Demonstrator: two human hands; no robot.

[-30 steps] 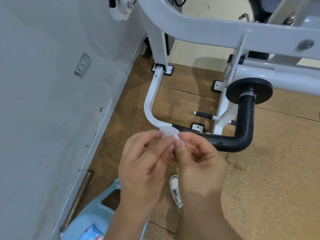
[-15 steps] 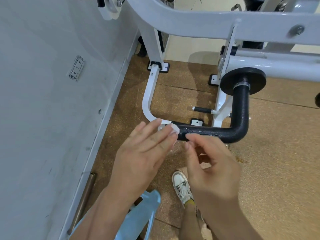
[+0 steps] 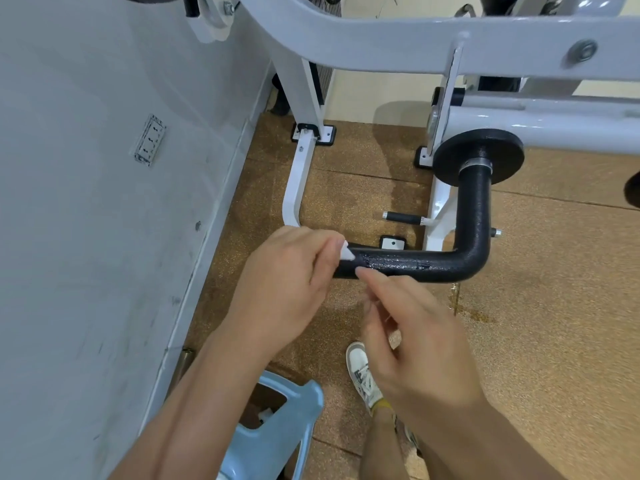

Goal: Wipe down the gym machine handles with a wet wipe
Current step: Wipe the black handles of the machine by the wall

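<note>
Left hand [image 3: 287, 285] was found at the free end of the black handle [image 3: 415, 266], fingers curled and pinching a small white wet wipe [image 3: 346, 253]. Only a corner of the wipe showed past the fingertips, and it lay against the top of the handle's end. Right hand [image 3: 415, 341] hovered just below and in front of the same end, fingers loosely curled and holding nothing. Its forefinger tip was just beside the underside of the handle; contact could not be confirmed.

The handle was L-shaped with a textured covering. Its horizontal run carried a wet sheen near the left hand, and its upright run rose to a black round disc [image 3: 478, 150] fixed to the grey machine frame [image 3: 381, 43].

Surroundings noted: a brown speckled floor [image 3: 540, 306], and a grey scuffed wall [image 3: 86, 220] on the left bearing a white outlet plate [image 3: 150, 140]. A light-blue plastic item [image 3: 277, 431] stood below the left forearm, with its contents unclear. One white shoe [image 3: 360, 372] was on the floor between the forearms
</note>
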